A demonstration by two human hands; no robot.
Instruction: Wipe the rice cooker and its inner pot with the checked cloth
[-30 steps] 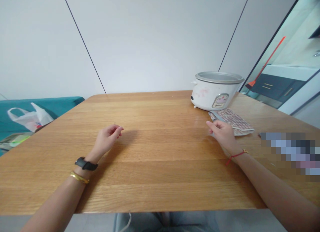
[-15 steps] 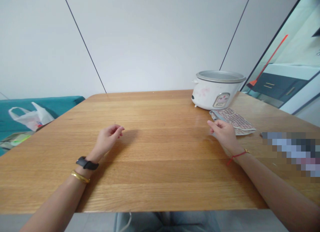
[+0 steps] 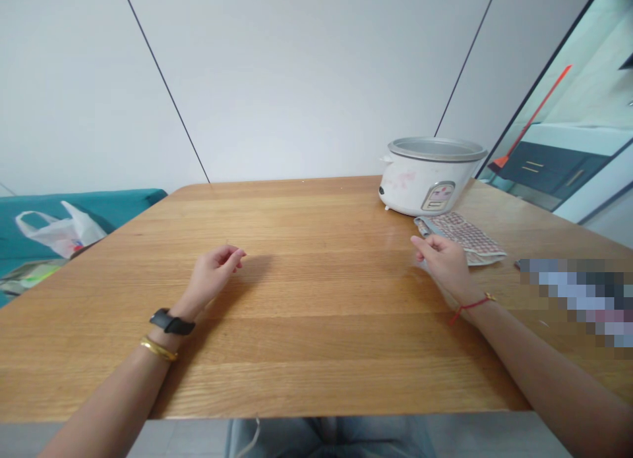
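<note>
My left hand (image 3: 216, 272) rests on the left half of the wooden table (image 3: 316, 352), fingers curled in and thumb against them, with nothing showing in it. On the right, my right hand (image 3: 445, 263) is likewise closed, thumb and forefinger together and nothing visible between them. Just behind it, partly covered by the hand in this view, lies a folded checked cloth (image 3: 467, 237). Beyond the cloth stands a white rice cooker (image 3: 410, 184) without a lid, its grey rim uppermost; the inside is mostly hidden.
A blurred-out object (image 3: 583, 300) lies at the table's right edge. On a teal sofa (image 3: 123, 204) to the left sits a white plastic bag (image 3: 66, 230). A pale wall (image 3: 306, 82) rises behind the table. A red-handled broom (image 3: 537, 118) stands far right.
</note>
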